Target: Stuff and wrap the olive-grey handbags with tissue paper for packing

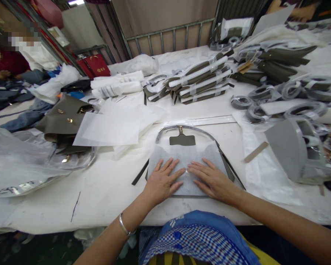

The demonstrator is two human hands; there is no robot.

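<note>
A dark olive handbag lies flat on the white table (pixel 105 195), its front covered by a thin pale sheet (pixel 186 187). My left hand (pixel 162 180) rests on the left half of the sheet, fingers spread. On the right half lies my right hand (pixel 209 180), palm down with its fingers apart. The fingertips of both hands nearly meet at the middle. Above the sheet show the bag's dark flap tab (pixel 182 140) with a gold clasp and the wrapped curved handle (pixel 204 129). Dark straps stick out on both sides.
Olive bag parts (pixel 63 117) and clear plastic (pixel 24 158) lie at the left, beside white paper (pixel 107 127). Wrapped pieces (pixel 201 79) are stacked behind. Coiled straps (pixel 264 92) and a grey bag (pixel 289 151) stand right. Another person sits far left.
</note>
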